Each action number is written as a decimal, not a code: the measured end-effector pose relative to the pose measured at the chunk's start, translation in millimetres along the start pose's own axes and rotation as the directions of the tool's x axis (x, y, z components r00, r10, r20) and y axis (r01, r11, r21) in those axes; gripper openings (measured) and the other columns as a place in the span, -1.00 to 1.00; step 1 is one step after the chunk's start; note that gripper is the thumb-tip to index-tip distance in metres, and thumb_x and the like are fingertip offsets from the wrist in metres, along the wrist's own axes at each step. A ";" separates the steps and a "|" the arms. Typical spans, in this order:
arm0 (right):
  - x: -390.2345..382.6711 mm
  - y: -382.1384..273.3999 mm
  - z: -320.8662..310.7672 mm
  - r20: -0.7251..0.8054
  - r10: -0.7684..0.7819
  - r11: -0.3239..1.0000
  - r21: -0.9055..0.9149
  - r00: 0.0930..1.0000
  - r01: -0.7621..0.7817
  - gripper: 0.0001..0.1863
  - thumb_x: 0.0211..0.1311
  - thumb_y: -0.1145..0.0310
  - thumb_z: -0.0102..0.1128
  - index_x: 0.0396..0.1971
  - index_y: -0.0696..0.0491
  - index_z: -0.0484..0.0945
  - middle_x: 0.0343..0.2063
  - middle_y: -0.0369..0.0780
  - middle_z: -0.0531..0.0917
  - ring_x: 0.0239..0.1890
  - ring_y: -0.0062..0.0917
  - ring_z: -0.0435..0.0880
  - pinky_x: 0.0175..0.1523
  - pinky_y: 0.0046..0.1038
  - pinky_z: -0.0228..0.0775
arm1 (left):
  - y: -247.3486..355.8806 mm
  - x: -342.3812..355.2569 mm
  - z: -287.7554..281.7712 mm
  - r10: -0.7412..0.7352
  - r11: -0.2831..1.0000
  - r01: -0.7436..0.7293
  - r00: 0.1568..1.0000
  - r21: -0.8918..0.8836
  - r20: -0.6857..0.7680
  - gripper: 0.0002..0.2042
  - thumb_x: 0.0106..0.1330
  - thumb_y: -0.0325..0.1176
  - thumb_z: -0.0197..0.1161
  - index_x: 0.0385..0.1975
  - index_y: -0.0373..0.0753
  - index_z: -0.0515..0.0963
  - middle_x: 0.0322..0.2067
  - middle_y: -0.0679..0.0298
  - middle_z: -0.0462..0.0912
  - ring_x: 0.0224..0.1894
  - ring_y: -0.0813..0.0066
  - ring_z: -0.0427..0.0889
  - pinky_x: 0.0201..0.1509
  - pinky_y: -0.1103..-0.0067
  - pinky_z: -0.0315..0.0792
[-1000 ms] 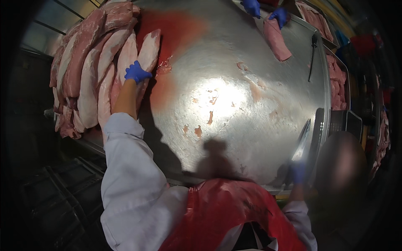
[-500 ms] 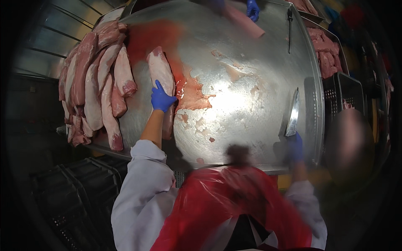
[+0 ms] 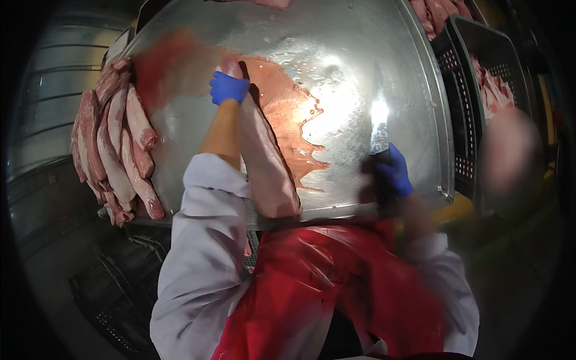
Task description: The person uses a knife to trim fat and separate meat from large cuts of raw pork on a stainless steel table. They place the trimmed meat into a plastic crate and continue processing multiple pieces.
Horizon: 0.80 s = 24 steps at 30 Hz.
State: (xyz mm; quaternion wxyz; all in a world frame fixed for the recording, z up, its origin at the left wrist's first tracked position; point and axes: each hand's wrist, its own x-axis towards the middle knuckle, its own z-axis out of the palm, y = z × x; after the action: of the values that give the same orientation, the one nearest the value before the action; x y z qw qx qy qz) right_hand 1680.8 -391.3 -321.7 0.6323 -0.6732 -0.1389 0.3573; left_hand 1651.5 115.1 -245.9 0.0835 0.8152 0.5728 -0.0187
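Left hand [image 3: 228, 87] closed on a long meat cut [image 3: 264, 162] on the bench [image 3: 360, 72]; right hand [image 3: 394, 171] grips a knife [image 3: 378, 133]. Meat pile [image 3: 117, 150] left, crate [image 3: 480, 78] right.

Single head-worn fisheye view, looking steeply down.
It sits close above the steel worktop [image 3: 360, 72], facing away from the person; edges bend toward the dark rim.

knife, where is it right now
In the head view the knife stands blade-up in the right hand, at the right of the steel table, beside the dark crate.
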 end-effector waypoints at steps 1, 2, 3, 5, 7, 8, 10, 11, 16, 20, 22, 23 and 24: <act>1.5 2.6 -8.1 0.017 -0.001 0.997 0.077 1.000 -0.001 -0.52 0.07 0.55 0.25 0.07 0.14 0.50 -0.16 -0.31 0.64 -0.10 -0.59 0.58 0.07 -0.47 0.44 | -0.2 14.2 7.5 0.090 0.983 -0.082 0.995 -0.166 0.038 -0.08 -0.05 -0.03 0.49 0.34 -0.29 0.26 0.29 -0.11 0.35 0.21 -0.05 0.50 0.23 0.21 0.44; 4.0 3.7 -13.9 0.033 -0.010 0.988 0.156 0.999 0.005 -0.54 0.10 0.53 0.26 0.07 0.13 0.50 -0.15 -0.30 0.65 -0.08 -0.59 0.59 0.09 -0.47 0.43 | -5.4 32.9 15.5 0.184 0.931 -0.155 0.981 -0.330 0.058 -0.13 -0.04 -0.07 0.49 0.30 -0.31 0.30 0.21 -0.09 0.44 0.17 0.01 0.54 0.21 0.26 0.46; 5.6 2.4 -17.9 -0.008 -0.034 0.992 0.120 0.999 0.035 -0.55 0.13 0.51 0.26 0.08 0.13 0.50 -0.15 -0.28 0.66 -0.06 -0.60 0.59 0.09 -0.47 0.43 | -3.2 43.2 23.1 0.276 0.848 -0.211 0.959 -0.486 0.065 -0.18 -0.03 -0.11 0.48 0.27 -0.32 0.34 0.14 -0.07 0.53 0.13 0.06 0.58 0.20 0.32 0.47; 12.1 -5.5 -22.1 -0.075 -0.075 0.996 0.038 0.994 0.078 -0.57 0.19 0.46 0.27 0.09 0.13 0.50 -0.14 -0.26 0.67 -0.02 -0.63 0.59 0.08 -0.47 0.43 | 10.9 38.1 40.1 0.384 0.571 -0.131 0.915 -0.810 0.122 -0.34 0.06 -0.26 0.42 0.20 -0.35 0.39 0.01 0.01 0.61 0.07 0.20 0.60 0.21 0.38 0.44; 25.7 -27.5 -30.3 0.000 -0.022 0.993 -0.116 1.000 0.022 -0.64 0.28 0.40 0.24 0.04 0.17 0.50 -0.21 -0.20 0.68 -0.21 -0.60 0.66 -0.11 -0.45 0.50 | 22.2 33.9 55.2 0.443 0.448 -0.103 0.888 -0.888 0.121 -0.38 0.08 -0.33 0.39 0.19 -0.37 0.39 0.02 0.07 0.60 0.06 0.25 0.58 0.22 0.41 0.43; 35.2 -37.4 -35.6 0.044 0.067 0.990 -0.128 0.997 -0.061 -0.66 0.30 0.39 0.23 0.03 0.18 0.51 -0.24 -0.18 0.67 -0.28 -0.58 0.67 -0.16 -0.44 0.51 | 33.7 28.8 63.5 0.473 0.477 -0.189 0.878 -0.858 0.069 -0.30 0.13 -0.27 0.42 0.27 -0.41 0.33 0.16 -0.02 0.53 0.21 0.16 0.52 0.32 0.38 0.35; 62.6 -47.9 -29.5 0.049 0.149 0.982 -0.123 0.988 -0.142 -0.70 0.37 0.34 0.17 -0.03 0.22 0.50 -0.33 -0.13 0.65 -0.46 -0.49 0.68 -0.31 -0.43 0.55 | 79.6 6.1 67.8 0.538 0.613 -0.495 0.832 -0.616 -0.133 -0.22 0.17 -0.18 0.42 0.34 -0.43 0.26 0.27 -0.09 0.43 0.32 0.07 0.41 0.40 0.36 0.27; 80.1 -57.5 -20.2 0.050 0.185 0.983 0.006 0.981 -0.186 -0.67 0.37 0.32 0.15 0.00 0.23 0.48 -0.31 -0.11 0.64 -0.43 -0.49 0.69 -0.29 -0.45 0.57 | 93.1 -0.7 67.9 0.584 0.650 -0.614 0.781 -0.448 -0.222 -0.19 0.19 -0.14 0.42 0.37 -0.43 0.23 0.32 -0.13 0.37 0.38 0.03 0.36 0.43 0.35 0.23; 210.6 -112.9 35.1 0.174 0.183 0.962 -0.235 0.968 -0.140 -0.10 0.25 0.38 0.07 0.57 -0.20 -0.12 -0.49 -0.10 0.61 -0.61 -0.46 0.56 -0.52 -0.33 0.49 | 131.1 -4.6 86.4 0.752 0.637 -0.759 0.650 -0.138 -0.108 -0.11 0.38 0.13 0.15 0.49 -0.39 0.00 0.52 -0.15 -0.07 0.57 -0.13 -0.18 0.59 0.13 -0.24; 288.0 -119.5 52.2 0.151 0.079 0.982 -0.182 0.985 -0.051 -0.08 0.21 0.38 0.03 0.57 -0.20 -0.14 -0.58 -0.09 0.60 -0.64 -0.45 0.56 -0.55 -0.33 0.50 | 142.5 -11.3 88.8 0.745 0.650 -0.746 0.663 -0.148 -0.068 -0.10 0.37 0.11 0.17 0.51 -0.37 -0.04 0.53 -0.16 -0.15 0.58 -0.11 -0.24 0.59 0.11 -0.27; 300.2 -134.4 54.9 0.162 0.075 0.982 -0.184 0.984 -0.044 -0.09 0.20 0.39 0.02 0.57 -0.18 -0.12 -0.55 -0.06 0.62 -0.62 -0.42 0.60 -0.53 -0.33 0.53 | 138.5 -9.7 88.6 0.749 0.644 -0.752 0.657 -0.144 -0.085 -0.10 0.38 0.10 0.16 0.51 -0.38 -0.04 0.53 -0.17 -0.15 0.58 -0.12 -0.23 0.59 0.11 -0.26; 303.6 -139.9 56.3 0.150 0.065 0.976 -0.213 0.987 -0.032 -0.09 0.20 0.40 0.02 0.56 -0.18 -0.11 -0.52 -0.04 0.64 -0.59 -0.39 0.63 -0.52 -0.32 0.54 | 136.2 -8.2 88.6 0.751 0.640 -0.755 0.654 -0.142 -0.094 -0.10 0.38 0.10 0.16 0.51 -0.38 -0.05 0.53 -0.18 -0.15 0.58 -0.12 -0.23 0.59 0.11 -0.26; 306.2 -141.6 57.7 0.133 0.057 0.969 -0.247 0.989 -0.023 -0.10 0.20 0.40 0.02 0.56 -0.17 -0.10 -0.49 -0.02 0.66 -0.57 -0.37 0.66 -0.52 -0.31 0.56 | 138.1 -7.5 89.2 0.752 0.638 -0.757 0.652 -0.144 -0.096 -0.11 0.38 0.09 0.16 0.50 -0.39 -0.05 0.53 -0.19 -0.15 0.58 -0.13 -0.23 0.59 0.11 -0.26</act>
State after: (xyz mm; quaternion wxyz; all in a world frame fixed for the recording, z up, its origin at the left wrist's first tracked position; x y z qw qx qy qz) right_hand 1896.7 -129.3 -277.4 0.5259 -0.7220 -0.2122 0.3963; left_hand 1784.1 48.4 -317.0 0.1455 0.9695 0.1812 0.0778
